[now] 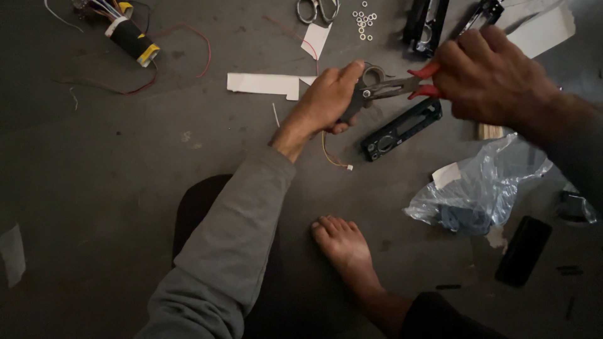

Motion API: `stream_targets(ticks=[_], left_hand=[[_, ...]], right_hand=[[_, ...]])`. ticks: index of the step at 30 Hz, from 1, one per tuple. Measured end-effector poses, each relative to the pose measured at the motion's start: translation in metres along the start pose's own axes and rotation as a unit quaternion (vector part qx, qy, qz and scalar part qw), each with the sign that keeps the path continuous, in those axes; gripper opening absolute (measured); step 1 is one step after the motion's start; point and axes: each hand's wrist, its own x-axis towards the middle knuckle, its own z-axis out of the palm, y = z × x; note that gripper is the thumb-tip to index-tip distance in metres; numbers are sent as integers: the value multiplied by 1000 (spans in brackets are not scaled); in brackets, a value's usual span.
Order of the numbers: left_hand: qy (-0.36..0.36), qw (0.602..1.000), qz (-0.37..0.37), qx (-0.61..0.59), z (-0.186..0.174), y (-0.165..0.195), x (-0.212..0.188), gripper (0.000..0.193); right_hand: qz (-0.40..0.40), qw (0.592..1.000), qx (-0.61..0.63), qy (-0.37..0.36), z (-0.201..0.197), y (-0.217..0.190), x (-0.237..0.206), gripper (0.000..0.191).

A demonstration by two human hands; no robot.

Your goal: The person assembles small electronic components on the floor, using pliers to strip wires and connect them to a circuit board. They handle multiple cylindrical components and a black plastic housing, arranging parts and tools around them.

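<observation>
Red-handled metal pliers (392,86) are gripped by the right hand (490,78), fingers curled around the handles; a small dark part (352,107) is pinched in the left hand (326,100).

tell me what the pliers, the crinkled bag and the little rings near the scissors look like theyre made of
Pliers: dull grey metal head and pivot, handles in red sleeves, probably plastic or rubber. Bag: thin clear plastic film, wrinkled, with pale glints. Rings: small, whitish, matte; plastic or metal, too small to tell.
</observation>
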Motion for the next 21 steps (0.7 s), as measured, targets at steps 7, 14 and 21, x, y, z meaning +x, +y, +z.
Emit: stream_targets(ticks=[7, 14, 21], left_hand=[[67, 994, -14, -86, 9, 3, -1, 41], [123, 984, -26, -129, 20, -1, 0, 50], [143, 979, -3, -148, 26, -5, 2, 54]], right_hand=[[39, 994, 91, 43, 8, -8, -2, 25], [88, 987, 129, 23, 6, -16, -1, 22], [131, 972, 196, 12, 0, -31, -6, 34]])
